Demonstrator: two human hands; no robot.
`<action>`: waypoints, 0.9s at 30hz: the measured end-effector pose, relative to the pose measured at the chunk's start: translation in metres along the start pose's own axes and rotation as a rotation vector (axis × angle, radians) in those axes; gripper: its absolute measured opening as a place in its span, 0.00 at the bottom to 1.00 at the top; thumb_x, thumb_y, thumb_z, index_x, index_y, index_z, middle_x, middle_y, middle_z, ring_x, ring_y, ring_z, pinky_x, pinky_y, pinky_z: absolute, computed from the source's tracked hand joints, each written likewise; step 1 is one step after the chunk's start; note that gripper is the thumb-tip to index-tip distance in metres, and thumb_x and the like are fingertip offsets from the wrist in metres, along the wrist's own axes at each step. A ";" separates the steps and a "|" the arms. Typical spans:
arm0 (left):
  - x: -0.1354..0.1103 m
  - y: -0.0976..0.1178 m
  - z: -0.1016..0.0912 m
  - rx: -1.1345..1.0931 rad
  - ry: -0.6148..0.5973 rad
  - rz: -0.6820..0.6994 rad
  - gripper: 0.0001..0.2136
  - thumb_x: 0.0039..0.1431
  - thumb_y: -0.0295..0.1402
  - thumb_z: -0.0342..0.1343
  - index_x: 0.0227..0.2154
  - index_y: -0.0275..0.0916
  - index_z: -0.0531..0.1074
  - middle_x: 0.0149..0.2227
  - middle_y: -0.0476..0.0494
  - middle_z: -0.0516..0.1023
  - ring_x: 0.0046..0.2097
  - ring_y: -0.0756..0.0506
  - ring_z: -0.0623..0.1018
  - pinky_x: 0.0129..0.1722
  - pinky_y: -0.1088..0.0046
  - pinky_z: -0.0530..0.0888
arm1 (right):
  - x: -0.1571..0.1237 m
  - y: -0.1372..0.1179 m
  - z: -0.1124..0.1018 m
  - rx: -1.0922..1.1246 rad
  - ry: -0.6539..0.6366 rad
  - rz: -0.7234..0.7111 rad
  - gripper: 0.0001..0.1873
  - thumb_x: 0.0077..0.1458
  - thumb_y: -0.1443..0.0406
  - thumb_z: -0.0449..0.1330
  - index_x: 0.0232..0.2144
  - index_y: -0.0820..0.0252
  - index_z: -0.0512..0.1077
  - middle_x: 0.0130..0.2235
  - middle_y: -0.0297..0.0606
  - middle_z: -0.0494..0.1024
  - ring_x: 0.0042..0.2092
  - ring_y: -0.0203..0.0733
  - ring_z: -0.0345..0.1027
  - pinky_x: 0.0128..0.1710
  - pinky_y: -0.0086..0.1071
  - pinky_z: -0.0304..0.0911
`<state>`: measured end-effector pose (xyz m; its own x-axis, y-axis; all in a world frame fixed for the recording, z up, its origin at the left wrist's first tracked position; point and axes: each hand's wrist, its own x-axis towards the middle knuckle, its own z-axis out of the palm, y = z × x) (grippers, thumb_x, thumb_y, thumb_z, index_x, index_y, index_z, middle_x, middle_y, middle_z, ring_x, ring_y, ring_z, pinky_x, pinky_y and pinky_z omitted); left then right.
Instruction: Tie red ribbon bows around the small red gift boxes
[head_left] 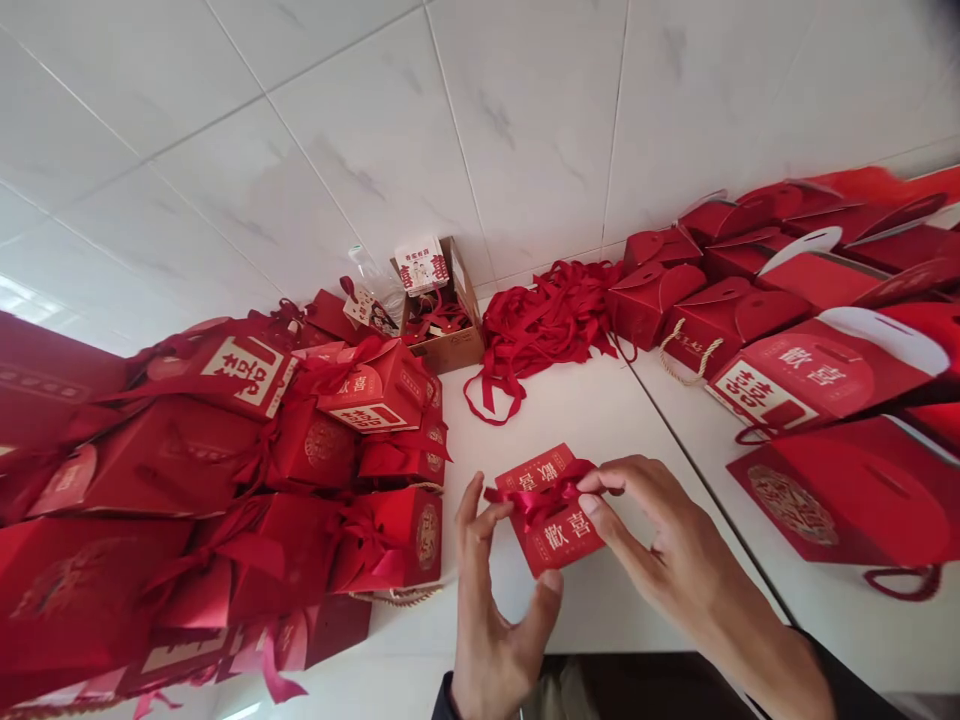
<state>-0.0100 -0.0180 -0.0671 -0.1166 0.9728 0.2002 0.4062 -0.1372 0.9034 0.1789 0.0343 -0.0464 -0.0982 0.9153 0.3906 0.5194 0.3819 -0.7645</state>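
A small red gift box with white characters sits on the white table in front of me. A red ribbon bow lies across its top. My left hand pinches the left loop of the bow, with its thumb against the box's lower edge. My right hand pinches the right end of the bow between thumb and forefinger. Both hands are closed on the ribbon.
Several tied red gift boxes are piled at the left. A heap of loose red ribbons lies at the back by a brown carton. Red boxes with open flaps and red bags fill the right side. White tiled wall behind.
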 end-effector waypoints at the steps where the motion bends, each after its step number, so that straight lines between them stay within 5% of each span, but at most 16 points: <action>1: 0.001 0.003 0.000 0.059 0.045 0.011 0.18 0.65 0.34 0.59 0.57 0.49 0.69 0.72 0.37 0.57 0.73 0.32 0.58 0.67 0.41 0.65 | -0.001 -0.001 0.001 -0.003 0.008 0.001 0.05 0.70 0.60 0.56 0.40 0.50 0.72 0.39 0.34 0.79 0.41 0.44 0.76 0.41 0.37 0.72; 6: 0.009 0.012 0.011 0.220 0.273 0.066 0.03 0.66 0.34 0.60 0.37 0.44 0.77 0.54 0.41 0.73 0.60 0.39 0.74 0.58 0.57 0.73 | -0.002 -0.005 0.000 -0.028 0.003 -0.021 0.04 0.70 0.61 0.55 0.41 0.50 0.70 0.40 0.35 0.81 0.42 0.44 0.77 0.38 0.34 0.72; 15: 0.005 0.009 0.036 0.066 0.414 0.079 0.04 0.69 0.28 0.54 0.37 0.42 0.68 0.50 0.42 0.77 0.55 0.45 0.78 0.50 0.66 0.76 | -0.009 0.000 0.007 -0.117 0.037 0.013 0.05 0.70 0.59 0.58 0.40 0.51 0.69 0.37 0.33 0.82 0.34 0.40 0.77 0.29 0.30 0.69; 20: -0.001 0.010 0.047 0.085 0.509 0.150 0.06 0.65 0.24 0.58 0.37 0.43 0.70 0.51 0.44 0.76 0.56 0.45 0.77 0.52 0.66 0.76 | -0.010 -0.010 0.009 -0.128 0.151 -0.141 0.02 0.69 0.65 0.57 0.41 0.51 0.69 0.35 0.34 0.80 0.37 0.42 0.77 0.38 0.33 0.71; 25: -0.011 0.011 0.037 -0.039 0.421 0.071 0.05 0.65 0.31 0.57 0.43 0.44 0.72 0.59 0.38 0.74 0.62 0.37 0.75 0.56 0.58 0.77 | -0.018 -0.008 0.007 -0.046 0.097 -0.053 0.05 0.68 0.63 0.59 0.46 0.51 0.70 0.41 0.38 0.80 0.42 0.45 0.78 0.42 0.35 0.74; 27: -0.014 0.010 0.030 -0.060 0.312 0.025 0.20 0.63 0.33 0.55 0.57 0.45 0.69 0.66 0.34 0.69 0.68 0.33 0.70 0.62 0.50 0.73 | -0.026 -0.002 0.006 -0.030 0.064 0.056 0.11 0.68 0.56 0.58 0.49 0.50 0.71 0.44 0.40 0.82 0.43 0.49 0.80 0.42 0.38 0.77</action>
<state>0.0228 -0.0273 -0.0726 -0.3839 0.8659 0.3207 0.3590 -0.1800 0.9158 0.1755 0.0101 -0.0582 -0.0142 0.9246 0.3807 0.5479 0.3257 -0.7705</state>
